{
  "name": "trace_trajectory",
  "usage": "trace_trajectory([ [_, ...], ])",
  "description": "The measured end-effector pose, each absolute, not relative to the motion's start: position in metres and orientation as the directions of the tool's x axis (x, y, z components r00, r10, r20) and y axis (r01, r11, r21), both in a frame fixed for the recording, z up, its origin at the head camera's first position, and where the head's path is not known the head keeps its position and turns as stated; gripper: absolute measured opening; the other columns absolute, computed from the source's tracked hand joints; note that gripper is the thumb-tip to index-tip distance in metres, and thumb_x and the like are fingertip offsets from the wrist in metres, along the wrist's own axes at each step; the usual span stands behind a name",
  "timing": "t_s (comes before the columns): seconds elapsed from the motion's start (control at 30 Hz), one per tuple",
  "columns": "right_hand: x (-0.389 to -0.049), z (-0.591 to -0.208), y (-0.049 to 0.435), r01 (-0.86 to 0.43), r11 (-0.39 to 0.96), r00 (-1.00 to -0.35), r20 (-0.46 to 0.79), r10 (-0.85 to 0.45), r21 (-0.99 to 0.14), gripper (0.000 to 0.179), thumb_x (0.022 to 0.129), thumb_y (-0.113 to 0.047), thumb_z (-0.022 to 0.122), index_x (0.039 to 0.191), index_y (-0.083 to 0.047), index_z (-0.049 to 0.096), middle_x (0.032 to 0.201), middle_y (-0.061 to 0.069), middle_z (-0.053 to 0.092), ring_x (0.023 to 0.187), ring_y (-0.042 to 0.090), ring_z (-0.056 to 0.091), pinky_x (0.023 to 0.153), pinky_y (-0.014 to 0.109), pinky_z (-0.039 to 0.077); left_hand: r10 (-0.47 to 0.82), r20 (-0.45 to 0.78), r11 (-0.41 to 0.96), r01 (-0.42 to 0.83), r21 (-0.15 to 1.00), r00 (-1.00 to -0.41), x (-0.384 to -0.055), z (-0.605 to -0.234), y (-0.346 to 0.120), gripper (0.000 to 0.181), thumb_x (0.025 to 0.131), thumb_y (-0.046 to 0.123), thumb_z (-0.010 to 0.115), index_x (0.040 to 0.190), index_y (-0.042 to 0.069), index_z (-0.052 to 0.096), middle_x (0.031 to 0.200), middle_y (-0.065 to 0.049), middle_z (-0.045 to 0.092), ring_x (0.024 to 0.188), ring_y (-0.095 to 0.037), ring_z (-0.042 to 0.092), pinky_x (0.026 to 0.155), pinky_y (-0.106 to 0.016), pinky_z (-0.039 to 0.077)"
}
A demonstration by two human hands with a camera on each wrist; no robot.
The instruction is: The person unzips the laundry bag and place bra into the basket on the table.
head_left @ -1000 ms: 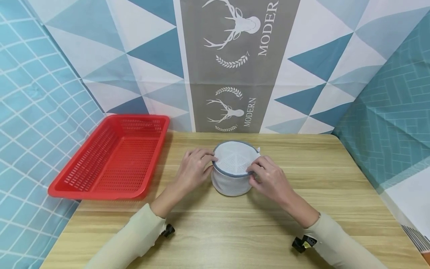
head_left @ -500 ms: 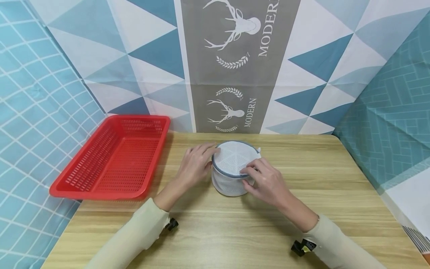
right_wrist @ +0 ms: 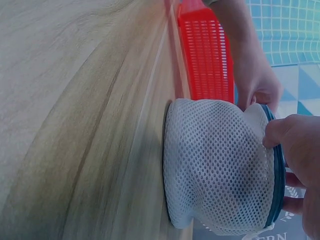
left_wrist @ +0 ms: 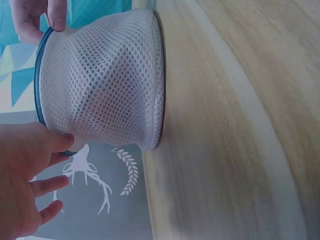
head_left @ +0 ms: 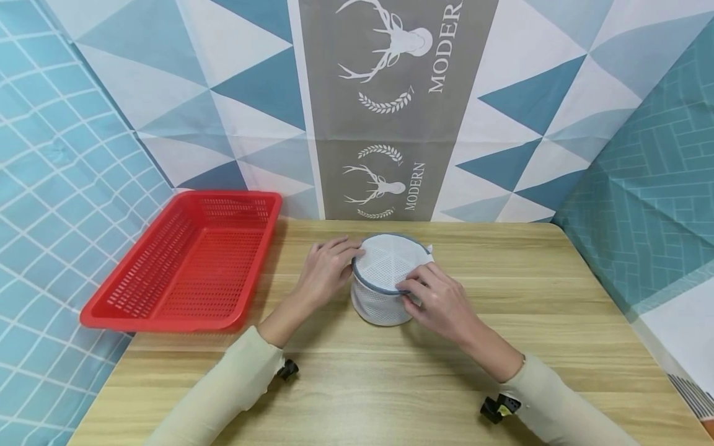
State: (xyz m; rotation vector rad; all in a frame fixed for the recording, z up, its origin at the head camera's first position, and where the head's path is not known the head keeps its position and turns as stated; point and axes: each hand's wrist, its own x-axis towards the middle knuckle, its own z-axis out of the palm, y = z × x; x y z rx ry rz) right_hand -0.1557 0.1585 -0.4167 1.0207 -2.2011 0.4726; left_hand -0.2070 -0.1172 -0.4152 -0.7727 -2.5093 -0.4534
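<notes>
A white mesh laundry bag (head_left: 392, 260), round and drum-shaped with blue-grey trim, stands upright on the wooden table. Its mesh side (left_wrist: 107, 80) bulges and creases in the left wrist view. At the bag's left, my left hand (head_left: 328, 269) pinches the trimmed top rim, thumb below on the mesh and fingers over the edge. My right hand (head_left: 443, 303) grips the same rim at the front right, thumb (right_wrist: 277, 131) against the side. In the head view a small white tab (head_left: 430, 249) sticks out at the back right of the rim.
A red plastic basket (head_left: 167, 323) with slotted walls stands at the table's left, against the blue tiled-pattern wall covering. Behind the table (head_left: 379, 384) rises a patterned backdrop with deer heads. Each sleeve carries a small black wrist camera (head_left: 501, 409).
My right hand has slid a little left along the front rim. My left hand has shifted slightly back along the left rim. The bag stays in place.
</notes>
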Motion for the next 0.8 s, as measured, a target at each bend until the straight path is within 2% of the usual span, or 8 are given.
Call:
trace_trajectory([
  [0.27,-0.162,-0.415,0.166,-0.782,0.622,-0.469,0.691,-0.549,-0.037,0.027,0.075,0.000,0.093,0.096,-0.010,0.080,0.101,0.004,0.076,0.096,0.022,0.072,0.072,0.035,0.067,0.433,0.532,0.785,0.595,0.174,-0.727,-0.197,-0.413,-0.120,0.031,0.093,0.007,0.088,0.123,0.014,0.085,0.140,-0.008,0.082,0.139,-0.039,0.074,0.100,-0.060,0.059],
  [0.57,-0.166,-0.414,0.173,-0.779,0.624,-0.492,0.674,-0.552,-0.057,0.028,0.076,0.001,0.087,0.098,-0.011,0.075,0.103,0.005,0.073,0.092,0.020,0.068,0.067,0.033,0.063,0.425,0.531,0.787,0.589,0.183,-0.733,-0.189,-0.412,-0.118,0.030,0.090,0.008,0.092,0.118,0.015,0.084,0.132,-0.008,0.083,0.128,-0.032,0.075,0.091,-0.051,0.056],
  [0.8,-0.164,-0.411,0.169,-0.811,0.583,-0.454,0.679,-0.577,-0.047,0.032,0.075,-0.007,0.095,0.102,-0.010,0.077,0.104,0.007,0.073,0.097,0.023,0.069,0.073,0.035,0.064,0.399,0.542,0.795,0.574,0.198,-0.740,-0.194,-0.411,-0.117,0.042,0.089,0.003,0.091,0.128,0.015,0.082,0.137,-0.010,0.082,0.128,-0.035,0.076,0.090,-0.052,0.059],
])
